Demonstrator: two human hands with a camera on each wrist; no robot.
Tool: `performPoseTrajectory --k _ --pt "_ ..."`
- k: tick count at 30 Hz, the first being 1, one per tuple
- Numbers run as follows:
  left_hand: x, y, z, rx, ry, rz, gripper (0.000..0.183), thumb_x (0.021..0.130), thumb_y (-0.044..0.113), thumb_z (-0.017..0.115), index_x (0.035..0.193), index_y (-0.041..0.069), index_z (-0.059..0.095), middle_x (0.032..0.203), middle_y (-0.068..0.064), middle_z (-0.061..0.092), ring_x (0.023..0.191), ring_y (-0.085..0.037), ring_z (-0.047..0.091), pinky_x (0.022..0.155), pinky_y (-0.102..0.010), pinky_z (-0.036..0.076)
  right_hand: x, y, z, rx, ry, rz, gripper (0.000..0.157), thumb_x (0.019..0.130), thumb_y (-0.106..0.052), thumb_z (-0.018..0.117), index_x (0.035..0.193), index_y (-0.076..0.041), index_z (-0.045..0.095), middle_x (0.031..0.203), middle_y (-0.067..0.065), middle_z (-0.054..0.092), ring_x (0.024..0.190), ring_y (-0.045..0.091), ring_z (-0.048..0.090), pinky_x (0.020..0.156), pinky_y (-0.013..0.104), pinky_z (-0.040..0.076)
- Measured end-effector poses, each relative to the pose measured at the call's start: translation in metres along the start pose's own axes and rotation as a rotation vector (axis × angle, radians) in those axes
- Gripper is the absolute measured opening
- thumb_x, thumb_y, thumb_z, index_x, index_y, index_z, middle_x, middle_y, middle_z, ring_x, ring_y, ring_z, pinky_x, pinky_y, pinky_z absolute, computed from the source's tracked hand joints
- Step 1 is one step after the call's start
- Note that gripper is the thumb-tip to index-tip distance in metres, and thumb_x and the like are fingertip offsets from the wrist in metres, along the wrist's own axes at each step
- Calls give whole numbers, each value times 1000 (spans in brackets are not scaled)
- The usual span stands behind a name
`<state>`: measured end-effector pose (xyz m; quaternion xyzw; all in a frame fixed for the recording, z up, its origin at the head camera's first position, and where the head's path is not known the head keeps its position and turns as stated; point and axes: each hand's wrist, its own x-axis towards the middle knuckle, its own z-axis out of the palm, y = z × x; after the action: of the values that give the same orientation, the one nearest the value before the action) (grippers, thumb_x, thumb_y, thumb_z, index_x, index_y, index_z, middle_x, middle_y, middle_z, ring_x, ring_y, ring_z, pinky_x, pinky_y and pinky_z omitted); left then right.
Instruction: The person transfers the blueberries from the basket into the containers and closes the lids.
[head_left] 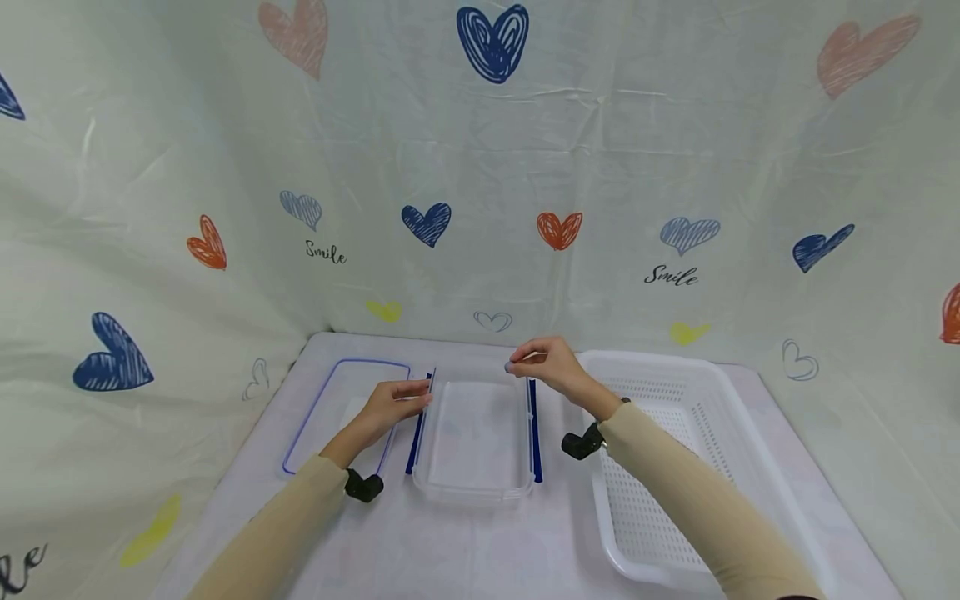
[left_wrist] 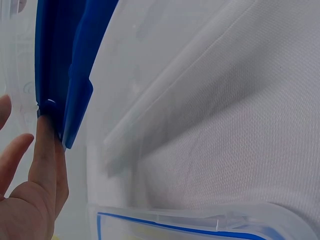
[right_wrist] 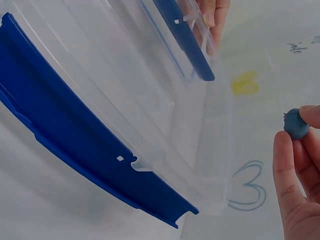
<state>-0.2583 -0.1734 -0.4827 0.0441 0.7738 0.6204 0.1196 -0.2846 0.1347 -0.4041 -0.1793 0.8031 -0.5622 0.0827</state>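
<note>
A clear plastic container (head_left: 474,433) without its lid stands mid-table, a blue side clip (head_left: 536,433) hanging along each long side. My left hand (head_left: 393,402) is at its left rim near the far end. In the left wrist view, straight fingers (left_wrist: 46,145) touch the blue clip (left_wrist: 62,65) at its end. My right hand (head_left: 551,367) is raised over the far right corner, pinching a small blue-grey round lump (right_wrist: 296,124) between thumb and fingertips. This lump has a ragged edge on one side; its kind does not show.
Left of the container lies a clear lid with a blue seal (head_left: 307,429), partly under my left forearm. A white perforated basket (head_left: 622,550) stands on the right, below my right forearm. Behind the table hangs a white sheet (head_left: 480,150) printed with hearts.
</note>
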Motion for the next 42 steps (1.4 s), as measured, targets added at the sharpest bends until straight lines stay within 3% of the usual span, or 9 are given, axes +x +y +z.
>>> performPoseTrajectory --k 10,23,30,42 --pt "-18 23 3 8 -19 -1 46 86 10 65 127 -5 50 127 -22 51 104 -20 58 85 -28 49 0 4 9 -33 -38 -19 21 79 -13 73 93 1 68 95 12 66 81 20 65 76 33 52" --pt "-18 25 2 -8 -33 10 47 86 9 64 128 -6 49 128 -23 50 104 -21 58 85 -28 49 -15 -27 10 -79 -56 -16 21 83 -6 67 98 9 64 99 21 64 84 26 65 78 34 51" --pt "-18 25 3 6 -24 3 46 86 10 64 128 -5 50 128 -21 51 105 -21 58 86 -29 49 1 4 4 -103 0 13 20 80 -22 73 93 -7 70 91 5 68 80 18 65 79 35 52" --pt "-17 29 1 2 -37 7 47 87 8 63 128 -7 48 128 -25 49 105 -22 58 86 -29 49 -3 -1 -16 0 36 16 25 81 -16 71 100 0 66 91 13 68 84 26 65 78 33 52"
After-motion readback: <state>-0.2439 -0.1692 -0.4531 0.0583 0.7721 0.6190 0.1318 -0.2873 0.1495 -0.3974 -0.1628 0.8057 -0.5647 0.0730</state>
